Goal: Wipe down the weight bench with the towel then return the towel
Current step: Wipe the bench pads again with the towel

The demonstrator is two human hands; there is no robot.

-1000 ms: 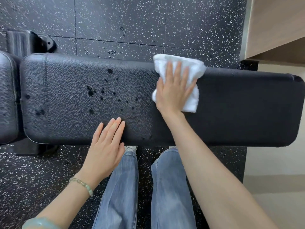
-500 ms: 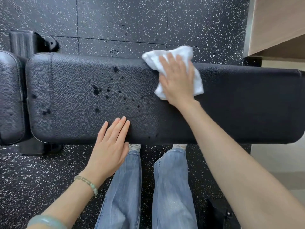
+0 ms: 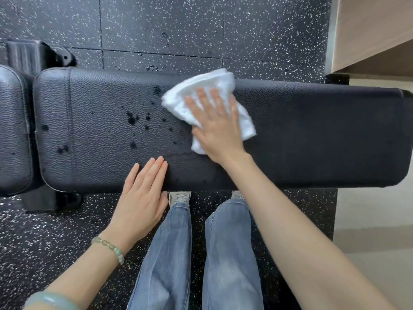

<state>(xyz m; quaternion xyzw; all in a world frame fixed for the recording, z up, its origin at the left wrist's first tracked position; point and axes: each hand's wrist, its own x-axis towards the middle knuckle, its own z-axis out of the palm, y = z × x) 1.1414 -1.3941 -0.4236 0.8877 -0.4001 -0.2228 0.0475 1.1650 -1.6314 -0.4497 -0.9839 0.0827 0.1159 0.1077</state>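
Towel [image 3: 178,101]: white, crumpled into loose folds, lying on top of the weight bench [image 3: 312,135] about halfway along the long pad and toward its far edge; one corner overhangs that far edge.
Right grip [image 3: 216,128]: bare hand laid flat on the towel, fingers straight and spread, palm pressing the cloth onto the pad. Not curled round it. Towel shows on both sides of the hand and beyond the fingertips.
Left grip [image 3: 140,198]: bare hand, flat and relaxed, fingers together. The fingertips rest on the near edge of the pad and the palm hangs off the edge. Holds nothing.
Weight bench: black pebbled upholstery, long pad running left to right across the view. A second pad [image 3: 13,130] sits just beside it at the left end, with a narrow gap between them.
Wet spots [image 3: 131,119]: dark drops and splashes scattered over the left half of the long pad, just left of the towel. The pad right of the towel looks even in tone.
Wrist: bead bracelet [image 3: 109,249] on the left wrist; pale green bangle [image 3: 51,300] further up the forearm.
Person: blue jeans [image 3: 167,253], shoe tips [image 3: 178,196] just under the near edge of the bench.
Floor [image 3: 201,30]: black rubber tiles with white flecks.
Upper right: light wood panel [image 3: 368,30], partly out of frame.
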